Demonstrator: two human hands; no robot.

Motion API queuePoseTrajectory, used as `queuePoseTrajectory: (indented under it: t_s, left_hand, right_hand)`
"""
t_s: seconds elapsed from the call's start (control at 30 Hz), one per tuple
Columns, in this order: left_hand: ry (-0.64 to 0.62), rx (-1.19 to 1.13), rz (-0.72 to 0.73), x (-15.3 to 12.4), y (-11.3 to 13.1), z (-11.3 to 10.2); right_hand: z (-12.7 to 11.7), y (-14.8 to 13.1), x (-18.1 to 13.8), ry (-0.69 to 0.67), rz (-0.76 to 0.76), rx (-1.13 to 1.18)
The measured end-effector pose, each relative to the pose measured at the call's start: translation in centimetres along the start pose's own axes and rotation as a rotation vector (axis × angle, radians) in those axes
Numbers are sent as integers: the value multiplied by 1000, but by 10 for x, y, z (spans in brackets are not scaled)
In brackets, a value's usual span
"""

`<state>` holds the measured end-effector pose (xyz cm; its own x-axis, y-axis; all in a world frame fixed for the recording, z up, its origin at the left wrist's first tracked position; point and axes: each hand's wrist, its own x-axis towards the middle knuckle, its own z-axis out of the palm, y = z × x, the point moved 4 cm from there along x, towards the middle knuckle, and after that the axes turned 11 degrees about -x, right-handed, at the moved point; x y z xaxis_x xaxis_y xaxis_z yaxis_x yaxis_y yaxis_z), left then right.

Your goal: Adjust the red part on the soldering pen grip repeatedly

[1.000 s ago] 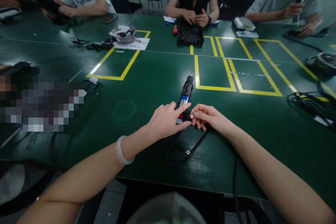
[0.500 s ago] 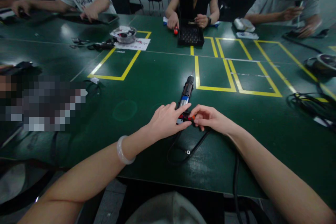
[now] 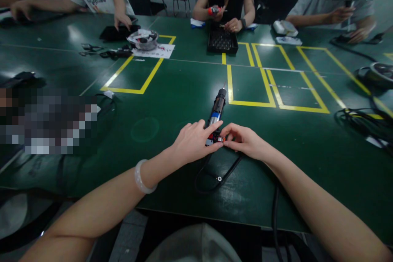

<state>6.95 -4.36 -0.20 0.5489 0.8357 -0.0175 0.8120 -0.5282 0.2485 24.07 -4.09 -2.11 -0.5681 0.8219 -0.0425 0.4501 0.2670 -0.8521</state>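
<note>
An electric screwdriver [image 3: 217, 108] with its inner metal body and a blue band exposed lies on the green table, its bit pointing away from me. My left hand [image 3: 195, 141] lies over its rear end, thumb and forefinger around the red and black parts there. At that end my right hand [image 3: 241, 141] pinches a small orange-and-metal piece [image 3: 221, 139], too small to name surely. A black cable [image 3: 230, 172] loops on the table below my hands, with a small ring terminal [image 3: 219, 179] beside it.
Yellow tape rectangles [image 3: 251, 103] mark the table [image 3: 172, 106]. Across it, a person holds a red-handled screwdriver [image 3: 214, 10] over a black tray [image 3: 222, 43]. A bowl of parts [image 3: 145, 39] stands on paper at the left. Coiled cables [image 3: 362, 118] lie at the right.
My right fingers have turned slightly, showing more of the small piece's metal. The person opposite has raised the red screwdriver; the person at the left has moved a hand onto a dark tray.
</note>
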Motion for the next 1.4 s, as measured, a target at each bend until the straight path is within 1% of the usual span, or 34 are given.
queuePoseTrajectory:
  t_s: [0.1,0.23,0.3,0.43,0.57,1.03,1.13,1.27,1.4]
  left_hand:
    - [-7,-2,0,0,0,0]
    - [-15,-1,-3,0,0,0]
    - [-10,3,1,0,0,0]
    - [-13,11,4,0,0,0]
    - [-24,10,-5,0,0,0]
    - [-11,2,-48,3,1,0]
    - [5,1,-56,5,2,0]
    - [34,30,-29,6,1,-1]
    - [40,66,-13,6,-7,-4]
  right_hand:
    - [-1,-1,0,16,-9,-111]
    - [-3,-5,1,69,-59,-184]
    - [-3,-5,1,72,-59,-209]
    - [2,-3,1,35,-21,-147]
    - [6,-2,0,41,-26,-61]
    - [5,-6,-2,6,-100,-55]
    - [5,-7,-2,10,-108,-69]
    - [5,-7,-1,32,-107,-59]
    - [-1,-1,0,108,-85,-36]
